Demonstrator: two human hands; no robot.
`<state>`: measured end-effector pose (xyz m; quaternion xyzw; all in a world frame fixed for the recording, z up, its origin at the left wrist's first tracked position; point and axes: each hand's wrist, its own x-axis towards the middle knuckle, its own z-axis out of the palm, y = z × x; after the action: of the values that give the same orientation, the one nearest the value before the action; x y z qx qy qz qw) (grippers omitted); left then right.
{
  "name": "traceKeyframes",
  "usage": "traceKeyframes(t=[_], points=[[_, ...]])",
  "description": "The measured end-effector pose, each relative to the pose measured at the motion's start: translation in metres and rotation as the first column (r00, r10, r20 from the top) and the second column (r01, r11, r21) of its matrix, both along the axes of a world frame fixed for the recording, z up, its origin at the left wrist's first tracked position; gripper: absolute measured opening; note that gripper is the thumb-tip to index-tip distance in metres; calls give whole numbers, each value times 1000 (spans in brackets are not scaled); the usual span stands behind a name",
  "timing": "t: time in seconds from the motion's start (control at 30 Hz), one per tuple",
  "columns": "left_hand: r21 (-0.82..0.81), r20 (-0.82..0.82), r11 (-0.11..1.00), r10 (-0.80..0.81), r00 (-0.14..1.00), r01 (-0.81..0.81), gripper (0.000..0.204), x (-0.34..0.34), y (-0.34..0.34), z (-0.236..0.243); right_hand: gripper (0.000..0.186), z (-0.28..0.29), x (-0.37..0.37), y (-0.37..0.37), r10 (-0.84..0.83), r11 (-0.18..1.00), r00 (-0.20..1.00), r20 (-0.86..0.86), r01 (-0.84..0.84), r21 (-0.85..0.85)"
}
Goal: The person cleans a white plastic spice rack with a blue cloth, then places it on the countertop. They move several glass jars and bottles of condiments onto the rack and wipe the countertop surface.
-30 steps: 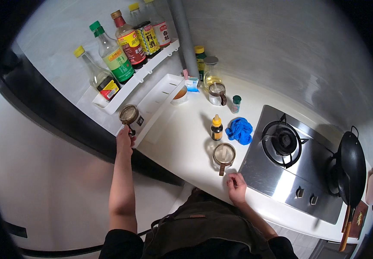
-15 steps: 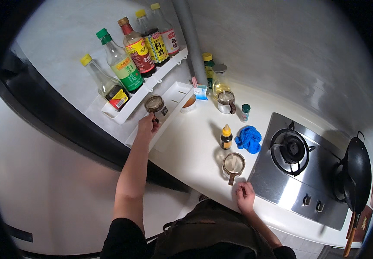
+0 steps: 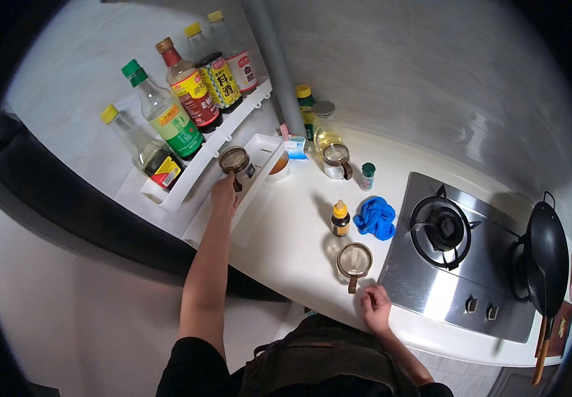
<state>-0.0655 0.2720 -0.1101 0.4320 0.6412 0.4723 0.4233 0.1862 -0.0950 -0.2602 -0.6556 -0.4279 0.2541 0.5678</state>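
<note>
My left hand (image 3: 222,196) reaches into the lower white shelf tray (image 3: 249,192) and grips the brown handle of a clear seasoning jar (image 3: 234,161) with a brown-rimmed lid. Whether the jar's base rests on the tray is unclear. My right hand (image 3: 376,308) lies by the counter's front edge, fingers curled and nothing visible in them. Just beyond it stands a similar lidded jar (image 3: 354,261), its brown handle toward me. A small dark bottle with a yellow cap (image 3: 340,219) and a crumpled blue cloth (image 3: 375,218) are behind that jar.
Several sauce bottles (image 3: 193,92) line the upper white shelf (image 3: 216,140). At the back of the counter are an oil bottle (image 3: 327,129), another handled jar (image 3: 336,161) and a green-capped shaker (image 3: 367,176). A gas stove (image 3: 431,284) and a black wok (image 3: 544,258) stand to the right.
My left hand and the gripped jar have shifted slightly right, away from the upper shelf. The whole view has moved a little. My right hand stays beside the counter jar.
</note>
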Motion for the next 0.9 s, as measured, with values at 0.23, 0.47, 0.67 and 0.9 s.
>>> traceKeyframes(t=[0.23, 0.47, 0.67, 0.9], points=[[498, -344, 819, -117, 932, 286, 19, 55, -38, 3, 11, 11, 1, 1, 11, 1000, 994, 112, -13, 23], [-197, 317, 551, -746, 585, 811, 40, 134, -7, -61, 13, 19, -2, 3, -45, 999, 990, 133, 43, 11], [-318, 522, 386, -691, 500, 866, 43, 173, 11, -83, 12, 12, -3, 2, -68, 997, 991, 112, 71, -19], [-251, 667, 255, -654, 357, 934, 45, 194, 20, -100, 10, 33, -7, 5, -91, 995, 989, 113, 95, -33]])
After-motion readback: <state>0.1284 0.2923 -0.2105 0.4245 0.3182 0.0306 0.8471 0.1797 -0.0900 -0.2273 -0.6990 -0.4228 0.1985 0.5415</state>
